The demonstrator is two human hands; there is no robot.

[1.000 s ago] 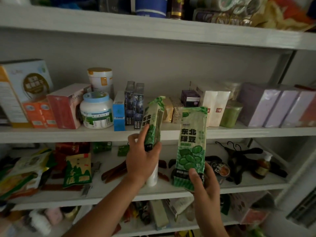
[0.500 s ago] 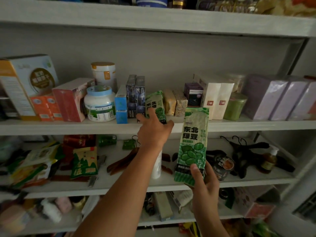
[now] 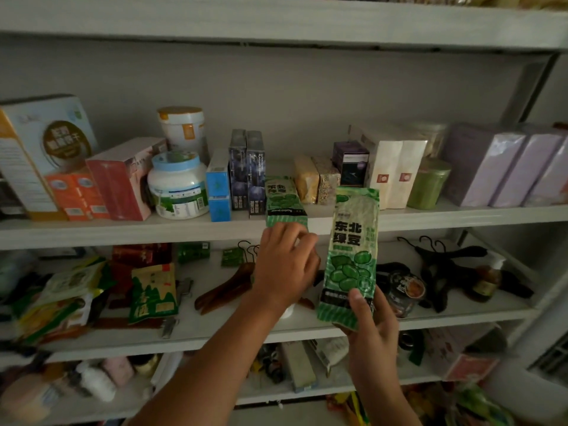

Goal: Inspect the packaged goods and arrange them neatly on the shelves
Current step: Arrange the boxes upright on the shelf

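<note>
**One bean pack on the shelf, the other in your right hand**

You face a white shelving unit point(image 3: 276, 26), and its middle shelf point(image 3: 123, 230) carries the goods in a row. On the right of that shelf stand three lavender boxes point(image 3: 491, 170). Toward the left sits a white tub point(image 3: 178, 189) with a blue lid, and to its right are two dark blue boxes point(image 3: 247, 173), upright.

Just right of those boxes a green bean pack point(image 3: 284, 201) lies flat on the middle shelf, running near to far. Its near end pokes over the shelf's front edge. A second green bean pack point(image 3: 353, 253) is upright in front of that edge, just right of the first, with its printed face toward you.

Your right hand point(image 3: 372, 327) grips the second pack at its bottom end, thumb across the front and fingers curled behind. Your left hand point(image 3: 285, 265) is at the near end of the lying pack, fingers loosely bent and holding nothing. The fingertips are blurred, so you cannot tell whether they touch it.

The shelf below point(image 3: 215, 336) holds loose pouches point(image 3: 153, 290) and dark hangers point(image 3: 445, 259).
</note>
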